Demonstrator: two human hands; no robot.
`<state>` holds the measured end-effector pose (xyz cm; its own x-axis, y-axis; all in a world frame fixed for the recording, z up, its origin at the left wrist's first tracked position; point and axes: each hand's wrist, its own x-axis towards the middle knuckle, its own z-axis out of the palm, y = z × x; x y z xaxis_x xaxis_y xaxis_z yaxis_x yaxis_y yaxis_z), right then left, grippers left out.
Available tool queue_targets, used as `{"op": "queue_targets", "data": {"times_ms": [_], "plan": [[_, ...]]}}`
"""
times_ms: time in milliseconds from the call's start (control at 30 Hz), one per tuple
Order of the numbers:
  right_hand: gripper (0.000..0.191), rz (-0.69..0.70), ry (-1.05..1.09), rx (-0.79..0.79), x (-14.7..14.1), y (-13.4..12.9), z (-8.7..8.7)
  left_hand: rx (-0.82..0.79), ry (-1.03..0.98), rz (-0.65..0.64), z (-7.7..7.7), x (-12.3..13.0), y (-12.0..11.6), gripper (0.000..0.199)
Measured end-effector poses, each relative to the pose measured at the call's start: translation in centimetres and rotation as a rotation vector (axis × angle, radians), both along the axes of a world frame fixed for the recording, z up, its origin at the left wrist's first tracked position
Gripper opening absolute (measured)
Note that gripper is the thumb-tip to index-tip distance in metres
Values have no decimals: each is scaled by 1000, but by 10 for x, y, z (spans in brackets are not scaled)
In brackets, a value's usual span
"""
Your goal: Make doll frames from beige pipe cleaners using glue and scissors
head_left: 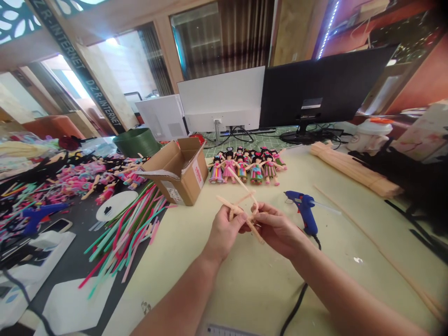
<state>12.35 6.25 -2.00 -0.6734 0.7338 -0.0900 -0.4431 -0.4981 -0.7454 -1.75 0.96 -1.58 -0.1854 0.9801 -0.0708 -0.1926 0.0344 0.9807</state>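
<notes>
grip is a pinch on both sides: left hand point(224, 228) has thumb and fingers pressed on the peach stem piece point(239, 209) and right hand point(273, 225) is nipping it just beside, so the two sets of fingertips are nearly together. the piece is up over the middle of the pale counter point(259, 289), several fuzzy lengths bent and crossed. its long axis slants, one end poking out up and to the left past the left thumb, the other coming out below the fingers, down and to the right. another length sticks out away from the person, up-left toward the dolls point(241, 168), and bends back down at the right fingers. those dolls lie packed together in rows straight ahead. ahead on the left there's an open cardboard box point(185, 186), flaps up, standing between the hands and a messy doll pile point(80, 172). nearer on that side is a fan of coloured stems point(128, 233). just past the right hand a blue glue gun point(307, 212) lies on its side, nozzle pointing left, and its black cord point(296, 308) runs under the right forearm, so that's the main clutter close in. further right, one long loose peach strip point(374, 242) slants across, with a peach bundle point(353, 168) behind it. white monitor point(224, 93) and black monitor point(322, 88) close off the back.
</notes>
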Motion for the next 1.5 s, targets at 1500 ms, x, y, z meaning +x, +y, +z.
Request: {"op": "queue_targets", "data": {"times_ms": [1500], "plan": [[8, -133, -521, 900, 14, 6, 6, -195, -396, -197, -2, -9, 1, 26]]}}
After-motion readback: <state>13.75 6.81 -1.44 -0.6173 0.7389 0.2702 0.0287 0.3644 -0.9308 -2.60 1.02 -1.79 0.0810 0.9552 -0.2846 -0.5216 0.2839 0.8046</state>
